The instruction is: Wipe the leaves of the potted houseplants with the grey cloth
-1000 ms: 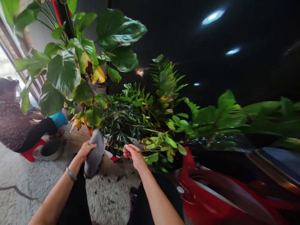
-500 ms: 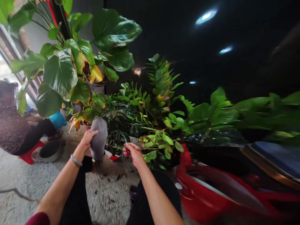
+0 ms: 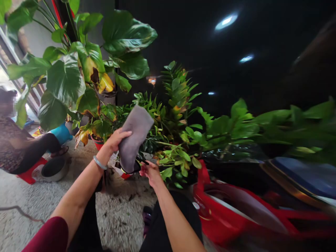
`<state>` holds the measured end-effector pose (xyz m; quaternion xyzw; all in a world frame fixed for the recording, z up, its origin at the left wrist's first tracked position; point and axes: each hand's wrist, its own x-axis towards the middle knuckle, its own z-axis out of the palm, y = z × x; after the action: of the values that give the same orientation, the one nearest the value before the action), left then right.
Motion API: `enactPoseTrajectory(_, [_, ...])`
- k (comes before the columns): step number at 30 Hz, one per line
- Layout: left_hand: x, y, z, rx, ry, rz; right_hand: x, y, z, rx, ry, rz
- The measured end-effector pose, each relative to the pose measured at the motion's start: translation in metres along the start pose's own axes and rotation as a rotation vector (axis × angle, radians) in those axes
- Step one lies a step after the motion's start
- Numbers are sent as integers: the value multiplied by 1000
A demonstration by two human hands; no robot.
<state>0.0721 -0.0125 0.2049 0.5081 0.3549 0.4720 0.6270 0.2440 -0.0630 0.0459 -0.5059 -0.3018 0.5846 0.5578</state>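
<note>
Left hand point(image 3: 115, 140) pinches the grey cloth point(image 3: 138, 122) at nine o'clock; right hand point(image 3: 153, 175) pinches its dark edge point(image 3: 137, 168) at five, seemingly steadying it.

Upper left: broad-leaved plant point(image 3: 63, 80), some leaves yellowed and browned. Centre: upright plant point(image 3: 178, 87) with small leaves, before a dark wall point(image 3: 262, 38) bearing bright spots of light point(image 3: 226, 21). Lower right: open red bag point(image 3: 215, 218), partly blurred. Left edge: person in patterned top point(image 3: 13, 147), seated on a red stool point(image 3: 30, 171); grey basin point(image 3: 54, 169) just beside it, on rough floor point(image 3: 28, 210).
</note>
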Motion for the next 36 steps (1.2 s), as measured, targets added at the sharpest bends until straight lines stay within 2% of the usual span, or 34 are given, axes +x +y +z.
enactPoseTrajectory(2, [-11,-26,-4,131,-78,-158,2,2,-3,11,10,10])
enactPoseTrajectory(4, [-33,-42,-17,214,-240,-305,4,6,-5,12,25,13])
enactPoseTrajectory(6, [-51,-41,-28,203,-370,-367,5,9,-7,9,41,9])
enactPoseTrajectory(8, [-51,-25,-27,142,-395,-309,4,11,-8,-3,44,10])
enactPoseTrajectory(12, [0,9,12,-28,-232,-46,3,10,-8,-34,52,30])
enactPoseTrajectory(14, [27,4,34,-84,-143,-6,5,9,-7,-41,83,40])
enactPoseTrajectory(16, [36,-18,42,-52,-86,-83,6,8,-7,-51,104,60])
enactPoseTrajectory(18, [22,-50,31,58,-77,-254,6,7,-8,-70,100,85])
enactPoseTrajectory(21, [-26,-92,-9,156,-113,-442,2,6,-8,-112,65,119])
enactPoseTrajectory(24, [-75,-110,-46,78,-62,-540,-5,3,-8,-148,28,130])
enactPoseTrajectory(26, [-96,-110,-56,19,-21,-554,-9,-1,-7,-166,15,126])
enactPoseTrajectory(30, [-109,-92,-46,-50,36,-471,-29,-14,-7,-165,1,98])
enactPoseTrajectory(33, [-110,-79,-28,-81,135,-320,-65,-20,-1,-113,-51,48])
enactPoseTrajectory(36, [-114,-80,-6,-175,242,-172,-110,-15,15,-56,-187,-149])
